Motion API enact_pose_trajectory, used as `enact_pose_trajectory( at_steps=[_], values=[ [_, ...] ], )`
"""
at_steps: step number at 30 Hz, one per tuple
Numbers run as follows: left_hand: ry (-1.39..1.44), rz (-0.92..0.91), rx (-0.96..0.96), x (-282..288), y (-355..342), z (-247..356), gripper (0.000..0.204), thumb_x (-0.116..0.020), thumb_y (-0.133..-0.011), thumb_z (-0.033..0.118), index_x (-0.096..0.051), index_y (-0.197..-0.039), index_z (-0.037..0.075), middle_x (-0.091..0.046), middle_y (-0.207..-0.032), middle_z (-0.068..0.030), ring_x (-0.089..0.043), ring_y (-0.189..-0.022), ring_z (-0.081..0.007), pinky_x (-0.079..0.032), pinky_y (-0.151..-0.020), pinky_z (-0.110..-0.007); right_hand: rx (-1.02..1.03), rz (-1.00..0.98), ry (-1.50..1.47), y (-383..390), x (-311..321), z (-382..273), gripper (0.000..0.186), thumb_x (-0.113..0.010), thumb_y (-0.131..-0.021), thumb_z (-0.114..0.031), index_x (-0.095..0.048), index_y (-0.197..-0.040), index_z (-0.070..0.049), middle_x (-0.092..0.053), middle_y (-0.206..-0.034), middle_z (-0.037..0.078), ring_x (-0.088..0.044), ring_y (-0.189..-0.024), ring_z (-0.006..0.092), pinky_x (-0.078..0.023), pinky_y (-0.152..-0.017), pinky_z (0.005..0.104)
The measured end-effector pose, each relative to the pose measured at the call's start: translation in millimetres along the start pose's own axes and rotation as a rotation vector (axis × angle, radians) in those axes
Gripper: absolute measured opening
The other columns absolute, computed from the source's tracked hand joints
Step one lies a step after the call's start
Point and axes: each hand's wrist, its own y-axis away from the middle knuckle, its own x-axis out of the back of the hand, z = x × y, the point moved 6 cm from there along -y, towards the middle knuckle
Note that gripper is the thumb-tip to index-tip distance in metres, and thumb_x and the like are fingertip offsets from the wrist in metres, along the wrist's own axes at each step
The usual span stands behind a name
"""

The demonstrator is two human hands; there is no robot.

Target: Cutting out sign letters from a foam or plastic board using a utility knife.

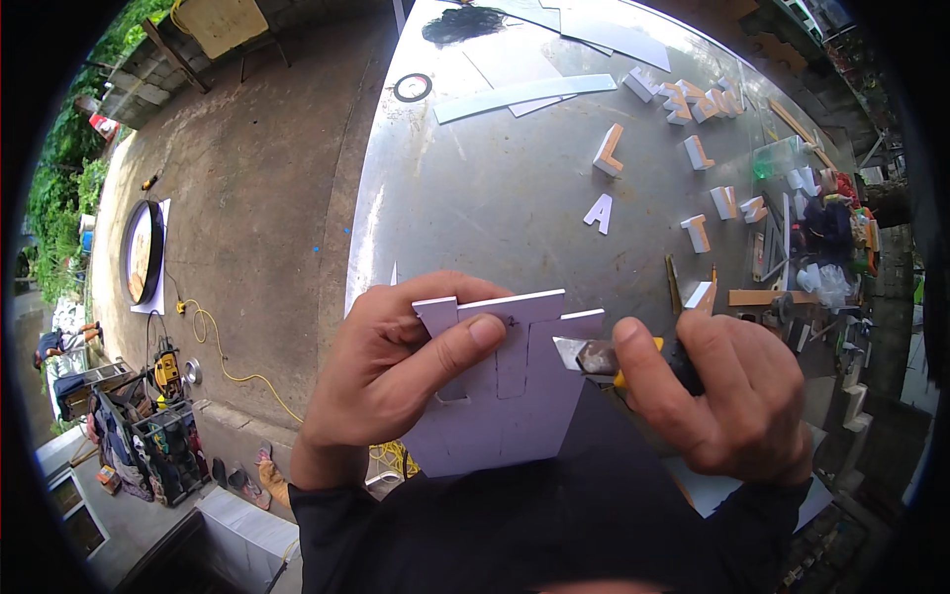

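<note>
- Outdoors, brown ground (267, 148) runs beside the left edge of a shiny metal bench (495, 198). A yellow cord (237, 376) lies in loops on it.
- Small letter blocks (699, 236) sit toward the bench's right edge. A flat white letter (598, 213) lies by itself, nearer the middle.
- A pale strip (524, 98) lies near the far edge, on top of other flat pieces.
- The white board (485, 426) is up in front of the person's body, by the bench's near edge. I cannot tell if it touches the bench.
- The left hand (381, 361) has its grip clamped on the board's top part, thumb in front and fingers behind. Thin dark lines (512, 371) are drawn on the board.
- The right hand (732, 396) has its grip wrapped around a knife (598, 358). The blade points left at the board, but I cannot tell if they touch.
- The board looks thin and light, stiff but easy to dent. Its narrow bits could snap, and its smooth face could slip.
- The wide, whole part looks best to hold, pinched flat and gently, with fingers far from the blade.
- The knife looks hard and a bit heavier. Its handle is the safe place to hold.
</note>
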Motion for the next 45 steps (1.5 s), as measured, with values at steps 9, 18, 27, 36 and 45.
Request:
enact_pose_trajectory(
  at_steps=[9, 18, 27, 36, 45],
  values=[
    [-0.061, -0.08, -0.059, -6.5, 2.3, -1.5, 0.023, -0.06, -0.098, 0.012, -0.065, -0.112, -0.006, -0.07, -0.087, -0.0063, -0.062, -0.078, -0.0075, -0.047, -0.066, -0.021, 0.007, -0.056, 0.02, -1.5, -1.7, -3.1, 0.031, -0.066, -0.085, -0.017, -0.065, -0.116, -0.016, -0.046, -0.068, 0.001, -0.043, -0.052, 0.0099, -0.03, -0.043, 0.0232],
    [-0.061, -0.067, 0.005, -5.6, 3.2, -3.8, 0.024, -0.063, -0.094, 0.01, -0.065, -0.11, -0.008, -0.071, -0.09, -0.0104, -0.065, -0.082, -0.0126, -0.05, -0.074, -0.024, -0.021, -0.226, -0.057, -2.2, 0.0, -6.1, 0.041, -0.072, -0.081, -0.016, -0.064, -0.121, -0.011, -0.057, -0.082, 0.008, -0.059, -0.065, 0.0186, -0.048, -0.052, 0.03],
    [-0.149, -0.081, -0.013, -6.2, 2.7, -4.3, 0.023, -0.064, -0.095, 0.012, -0.066, -0.109, -0.007, -0.07, -0.092, -0.0101, -0.065, -0.083, -0.0123, -0.05, -0.075, -0.025, 0.028, -0.057, 0.048, -4.3, -4.3, -2.5, 0.026, -0.066, -0.084, -0.016, -0.069, -0.11, -0.016, -0.046, -0.067, 0.0, -0.043, -0.053, 0.0092, -0.027, -0.043, 0.0233],
    [-0.154, -0.073, -0.119, -8.9, 1.1, -7.9, 0.02, -0.061, -0.098, 0.012, -0.065, -0.106, -0.005, -0.066, -0.075, -0.0049, -0.057, -0.067, -0.0062, -0.043, -0.058, -0.023, 0.034, -0.269, 0.002, -9.5, -1.7, 0.5, 0.037, -0.069, -0.081, -0.018, -0.067, -0.117, -0.01, -0.053, -0.075, 0.006, -0.054, -0.061, 0.0172, -0.044, -0.05, 0.0289],
    [-0.123, -0.088, -0.08, -10.0, -0.2, -10.0, 0.019, -0.059, -0.099, 0.012, -0.064, -0.107, -0.005, -0.065, -0.075, -0.0049, -0.056, -0.068, -0.0051, -0.042, -0.058, -0.022, 0.051, -0.276, 0.034, -11.5, -1.7, 2.3, 0.031, -0.067, -0.085, -0.02, -0.067, -0.115, -0.011, -0.052, -0.073, 0.005, -0.053, -0.06, 0.0166, -0.042, -0.049, 0.0285]
  ],
)
